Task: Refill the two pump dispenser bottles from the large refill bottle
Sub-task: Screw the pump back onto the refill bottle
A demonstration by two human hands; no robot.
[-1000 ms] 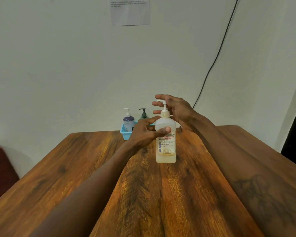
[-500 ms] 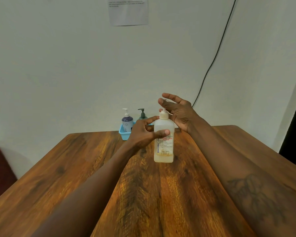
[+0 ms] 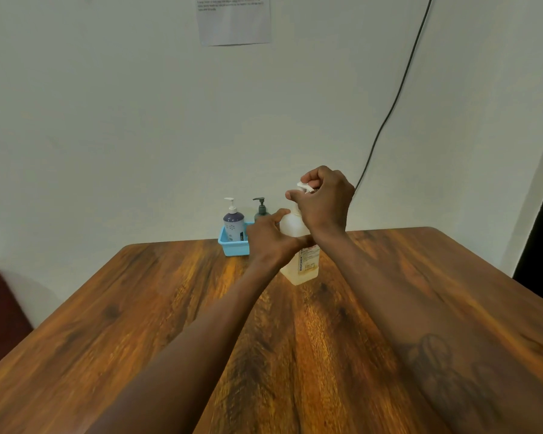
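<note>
my forearms reach forward; my left hand [image 3: 268, 241] grips the pale plastic pump bottle [image 3: 304, 267], my right hand [image 3: 325, 202] curls round its white pump head [image 3: 304, 187].

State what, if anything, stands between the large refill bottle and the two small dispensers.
Only the left hand, holding the refill bottle, lies between. Pump heads still close the purple dispenser and grey dispenser.

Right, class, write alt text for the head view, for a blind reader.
Left hand grips a large pump bottle on a wooden table; right hand grips its pump head. A purple dispenser and a grey dispenser stand in a blue tray behind.
</note>
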